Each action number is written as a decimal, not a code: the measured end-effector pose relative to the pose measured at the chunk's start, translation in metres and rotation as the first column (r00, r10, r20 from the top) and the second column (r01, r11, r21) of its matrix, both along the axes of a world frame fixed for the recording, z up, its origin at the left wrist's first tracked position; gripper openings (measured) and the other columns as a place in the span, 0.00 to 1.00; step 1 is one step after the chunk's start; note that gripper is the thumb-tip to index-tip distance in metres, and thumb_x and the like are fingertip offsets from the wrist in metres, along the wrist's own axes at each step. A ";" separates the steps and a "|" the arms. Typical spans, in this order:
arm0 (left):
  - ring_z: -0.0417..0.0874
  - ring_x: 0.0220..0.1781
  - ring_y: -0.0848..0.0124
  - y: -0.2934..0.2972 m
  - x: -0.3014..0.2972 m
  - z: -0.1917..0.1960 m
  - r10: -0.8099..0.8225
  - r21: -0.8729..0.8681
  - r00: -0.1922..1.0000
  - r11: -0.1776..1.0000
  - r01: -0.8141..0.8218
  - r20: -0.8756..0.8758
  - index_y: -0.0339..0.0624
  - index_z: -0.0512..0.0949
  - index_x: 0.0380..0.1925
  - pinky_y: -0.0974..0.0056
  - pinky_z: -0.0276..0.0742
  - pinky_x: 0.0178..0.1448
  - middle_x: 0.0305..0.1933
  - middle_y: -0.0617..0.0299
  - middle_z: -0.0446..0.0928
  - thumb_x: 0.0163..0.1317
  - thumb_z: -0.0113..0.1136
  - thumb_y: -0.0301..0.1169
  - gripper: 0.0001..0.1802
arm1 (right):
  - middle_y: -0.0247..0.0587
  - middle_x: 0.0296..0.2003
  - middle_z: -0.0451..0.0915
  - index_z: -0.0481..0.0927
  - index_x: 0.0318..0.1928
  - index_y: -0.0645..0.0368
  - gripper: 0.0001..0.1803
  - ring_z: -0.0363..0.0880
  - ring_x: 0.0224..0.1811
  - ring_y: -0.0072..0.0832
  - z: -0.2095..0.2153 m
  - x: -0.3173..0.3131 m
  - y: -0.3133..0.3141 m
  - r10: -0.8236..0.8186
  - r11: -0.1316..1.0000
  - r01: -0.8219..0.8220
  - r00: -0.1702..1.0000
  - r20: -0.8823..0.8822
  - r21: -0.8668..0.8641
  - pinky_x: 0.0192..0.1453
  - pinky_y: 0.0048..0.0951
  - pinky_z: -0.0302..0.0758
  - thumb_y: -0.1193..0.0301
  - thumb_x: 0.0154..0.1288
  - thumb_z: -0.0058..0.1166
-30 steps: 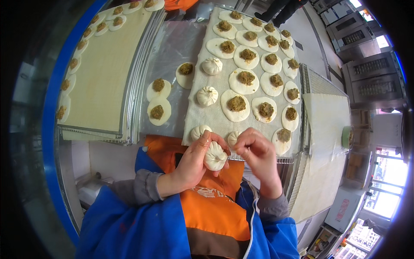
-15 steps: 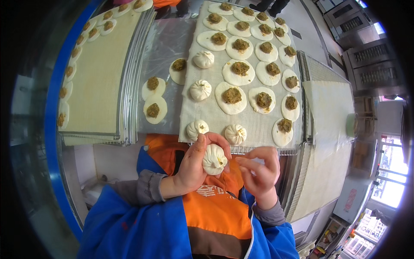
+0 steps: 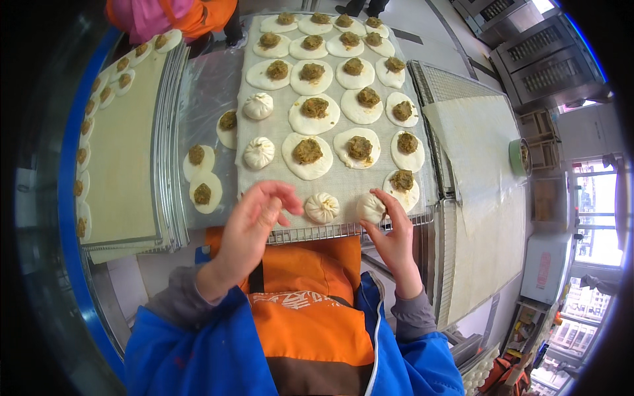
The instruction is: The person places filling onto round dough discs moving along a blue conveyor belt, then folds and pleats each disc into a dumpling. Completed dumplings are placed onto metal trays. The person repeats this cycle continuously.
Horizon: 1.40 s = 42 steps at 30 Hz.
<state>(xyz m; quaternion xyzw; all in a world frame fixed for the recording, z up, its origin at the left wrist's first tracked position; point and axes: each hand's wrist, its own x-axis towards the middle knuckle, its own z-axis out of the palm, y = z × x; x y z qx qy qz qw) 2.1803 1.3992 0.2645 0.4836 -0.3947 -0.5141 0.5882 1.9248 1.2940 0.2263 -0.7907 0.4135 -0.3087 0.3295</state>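
My right hand [image 3: 394,236] grips a pleated bun [image 3: 370,208] between thumb and fingers, at the near edge of the cloth-lined tray [image 3: 271,214]. Left of it sits another pleated bun [image 3: 322,208], untouched. My left hand [image 3: 251,218] hovers over the tray's near left corner, fingers curved and apart, holding nothing; it hides the cloth beneath. Two finished buns [image 3: 259,152] stand along the left side of the tray. Beyond lie rows of flat dough rounds [image 3: 308,157], each topped with a lump of brown-green filling [image 3: 360,148].
Filled dough rounds [image 3: 202,193] lie on the plastic-covered surface to the left. Stacked trays [image 3: 125,165] stand further left, and cloth-covered racks [image 3: 475,145] to the right. A green-rimmed bowl [image 3: 516,158] sits at the right. Another person in orange [image 3: 211,18] is at the far left.
My right hand has taken the bun from my left hand and moved it right, down to the tray's near edge. My left hand has let go and opened. The view has shifted.
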 end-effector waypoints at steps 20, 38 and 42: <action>0.80 0.46 0.56 -0.168 -0.146 -0.038 -0.028 -0.073 0.192 0.863 0.500 0.981 0.37 0.76 0.41 0.55 0.78 0.48 0.42 0.52 0.75 0.60 0.61 0.30 0.11 | 0.43 0.34 0.81 0.83 0.43 0.58 0.13 0.79 0.42 0.42 -0.021 -0.076 -0.067 -0.373 0.928 0.356 0.864 -0.339 -0.114 0.49 0.40 0.75 0.72 0.56 0.62; 0.78 0.52 0.52 -0.174 -0.134 -0.029 -0.182 0.009 0.258 0.832 0.555 0.949 0.41 0.77 0.44 0.57 0.76 0.54 0.50 0.53 0.77 0.50 0.73 0.34 0.22 | 0.42 0.36 0.83 0.80 0.45 0.62 0.09 0.84 0.36 0.30 -0.001 -0.072 -0.044 -0.277 0.957 0.283 0.956 -0.095 0.060 0.41 0.28 0.80 0.80 0.64 0.53; 0.83 0.47 0.56 -0.174 -0.128 0.000 -0.522 0.276 0.279 0.749 0.603 0.806 0.41 0.78 0.46 0.58 0.79 0.50 0.47 0.51 0.80 0.52 0.73 0.35 0.23 | 0.36 0.40 0.83 0.78 0.50 0.65 0.09 0.81 0.38 0.19 0.008 -0.080 -0.034 -0.440 0.828 0.253 0.846 0.300 0.500 0.39 0.21 0.79 0.78 0.71 0.50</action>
